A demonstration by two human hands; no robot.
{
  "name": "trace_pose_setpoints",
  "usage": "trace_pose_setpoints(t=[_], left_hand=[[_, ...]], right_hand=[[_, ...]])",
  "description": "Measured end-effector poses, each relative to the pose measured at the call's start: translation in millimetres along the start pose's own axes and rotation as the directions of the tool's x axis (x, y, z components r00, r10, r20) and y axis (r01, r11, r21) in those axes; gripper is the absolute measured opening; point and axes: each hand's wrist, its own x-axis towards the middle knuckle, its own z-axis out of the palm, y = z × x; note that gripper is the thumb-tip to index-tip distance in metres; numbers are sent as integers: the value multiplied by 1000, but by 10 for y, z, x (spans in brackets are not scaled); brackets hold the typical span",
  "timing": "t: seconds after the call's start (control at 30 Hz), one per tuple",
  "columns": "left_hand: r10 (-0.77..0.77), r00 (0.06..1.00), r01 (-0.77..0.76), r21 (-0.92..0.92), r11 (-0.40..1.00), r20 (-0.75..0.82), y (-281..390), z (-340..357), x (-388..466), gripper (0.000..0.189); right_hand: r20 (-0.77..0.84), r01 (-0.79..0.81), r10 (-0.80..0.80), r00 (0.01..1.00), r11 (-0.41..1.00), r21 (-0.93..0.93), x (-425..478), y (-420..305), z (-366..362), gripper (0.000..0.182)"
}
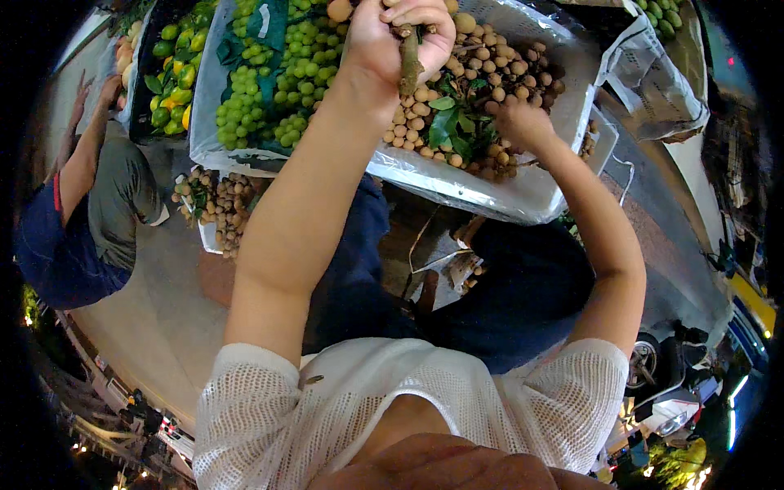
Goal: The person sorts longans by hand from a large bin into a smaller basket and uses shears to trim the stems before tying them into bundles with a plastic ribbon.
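My left hand [401,43], raised at the top of the view, is closed around a thick woody stem [411,60] with cut twig ends. Round brown longans [340,10] show beside that fist; whether they hang from the stem is hard to tell. Slightly blurred, my right hand [523,124] reaches down among the longan bunches [487,58], its fingertips against the fruit and partly hidden. Green leaves [450,125] lie on the longans just left of it. These bunches fill part of a white crate [471,190] lined with clear plastic.
Green grapes [242,104] lie left of the longans, and a black crate of green-yellow citrus [177,79] stands farther left. More longans [229,208] sit low beside my knee. Another person [67,233] crouches at the left. A plastic-lined basket [649,92] is at upper right.
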Motion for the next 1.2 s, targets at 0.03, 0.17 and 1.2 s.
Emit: trace_pose_setpoints(t=[0.03,0.17,1.2], left_hand=[[-13,1000,13,14,1000,10,14,-19,15,51],[-35,998,33,33,999,55,53,-66,52,47],[-43,999,43,-25,999,12,81,58,-25,51]], right_hand=[[45,-31,25,999,991,129,308,69,-31,19],[-556,2,-97,825,985,-170,1080,131,193,23],[-1,-123,124,992,989,-81,-629,-67,-261,24]])
